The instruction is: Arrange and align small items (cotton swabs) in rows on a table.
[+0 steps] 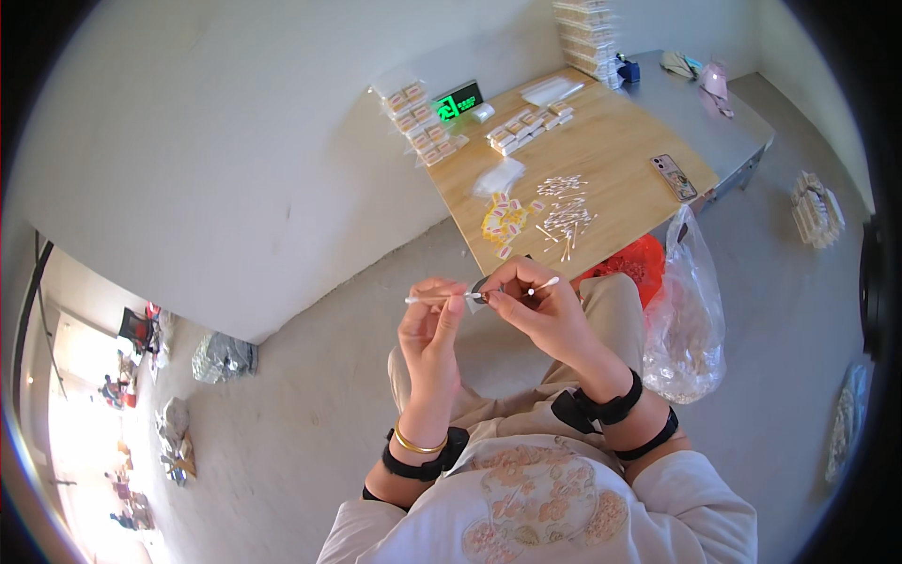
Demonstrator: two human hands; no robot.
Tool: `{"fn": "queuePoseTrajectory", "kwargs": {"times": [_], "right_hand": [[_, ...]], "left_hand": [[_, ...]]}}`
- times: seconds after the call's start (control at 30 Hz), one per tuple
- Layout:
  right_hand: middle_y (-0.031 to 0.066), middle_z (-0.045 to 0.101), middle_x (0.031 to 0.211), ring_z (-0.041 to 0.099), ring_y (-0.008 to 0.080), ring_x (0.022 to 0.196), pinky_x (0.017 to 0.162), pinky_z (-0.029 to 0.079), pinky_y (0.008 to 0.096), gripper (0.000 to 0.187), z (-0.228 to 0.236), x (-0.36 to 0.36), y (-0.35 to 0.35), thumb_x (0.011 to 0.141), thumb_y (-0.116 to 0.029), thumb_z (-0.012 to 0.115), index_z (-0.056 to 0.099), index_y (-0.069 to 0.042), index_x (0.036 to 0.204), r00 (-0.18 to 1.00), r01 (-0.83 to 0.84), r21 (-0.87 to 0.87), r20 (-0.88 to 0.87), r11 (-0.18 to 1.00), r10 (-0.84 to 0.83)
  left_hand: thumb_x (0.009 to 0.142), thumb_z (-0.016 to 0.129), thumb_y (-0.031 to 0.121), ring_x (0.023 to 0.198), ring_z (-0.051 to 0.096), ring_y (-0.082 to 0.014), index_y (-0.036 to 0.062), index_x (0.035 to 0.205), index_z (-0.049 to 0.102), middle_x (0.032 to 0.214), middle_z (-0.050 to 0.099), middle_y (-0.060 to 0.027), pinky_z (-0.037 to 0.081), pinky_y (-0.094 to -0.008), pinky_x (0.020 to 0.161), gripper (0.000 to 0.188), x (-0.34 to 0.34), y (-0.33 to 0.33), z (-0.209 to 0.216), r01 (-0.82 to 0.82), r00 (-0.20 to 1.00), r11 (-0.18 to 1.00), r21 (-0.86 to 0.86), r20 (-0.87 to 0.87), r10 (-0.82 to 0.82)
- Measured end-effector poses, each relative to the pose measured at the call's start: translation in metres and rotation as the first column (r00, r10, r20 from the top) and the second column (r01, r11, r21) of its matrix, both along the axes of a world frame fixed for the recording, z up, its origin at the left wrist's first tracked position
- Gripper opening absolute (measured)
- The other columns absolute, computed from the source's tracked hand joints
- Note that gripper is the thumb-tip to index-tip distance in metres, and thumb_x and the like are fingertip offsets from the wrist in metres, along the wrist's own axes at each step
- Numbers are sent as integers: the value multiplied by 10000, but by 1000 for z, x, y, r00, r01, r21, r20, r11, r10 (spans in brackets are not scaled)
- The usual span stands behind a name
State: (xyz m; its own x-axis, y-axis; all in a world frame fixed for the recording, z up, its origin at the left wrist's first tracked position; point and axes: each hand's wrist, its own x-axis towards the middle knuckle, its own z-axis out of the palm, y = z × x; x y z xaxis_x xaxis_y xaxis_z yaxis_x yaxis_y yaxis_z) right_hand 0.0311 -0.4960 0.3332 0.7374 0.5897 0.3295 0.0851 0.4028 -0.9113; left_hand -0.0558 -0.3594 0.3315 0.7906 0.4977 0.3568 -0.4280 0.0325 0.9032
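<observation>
In front of my lap, both hands are raised close together. My left hand (430, 329) pinches a white-tipped cotton swab (420, 300) between thumb and fingers, its stick lying sideways. My right hand (545, 315) is closed with curled fingers, and white cotton swab tips (546, 286) stick out of it on the right. Between the two sets of fingertips is a small dark piece (480, 290) that I cannot make out. Beyond the hands, loose cotton swabs (568, 218) lie in piles on the wooden table (625, 132), beside a heap of yellow labels (504, 218).
Clear bags (498, 176), packed boxes (526, 129) and a phone (673, 177) lie on the table. Stacked packs (418, 122) and a green lit sign (458, 101) stand by the wall. A red bag (637, 266) and a clear plastic bag (688, 315) hang right of my knee.
</observation>
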Motion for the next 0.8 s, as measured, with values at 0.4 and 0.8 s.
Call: {"fn": "queuePoseTrajectory", "kwargs": {"times": [0.4, 0.8], "right_hand": [[-91, 478, 722, 367, -11, 654, 578, 286, 184, 68, 26, -11, -33, 952, -71, 629, 668, -47, 1002, 994, -54, 112, -88, 992, 64], [-67, 499, 692, 407, -5, 645, 559, 303, 192, 108, 23, -8, -40, 937, -48, 610, 682, -32, 1016, 997, 74, 8, 18, 997, -74]], "left_hand": [[860, 734, -9, 883, 534, -108, 24, 977, 755, 965, 595, -56, 436, -234, 754, 123, -10, -25, 24, -122, 986, 943, 310, 149, 78], [895, 704, 32, 898, 508, -111, 20, 974, 735, 976, 550, -33, 404, -258, 788, 87, 0, -25, 21, -62, 995, 938, 340, 98, 31]]}}
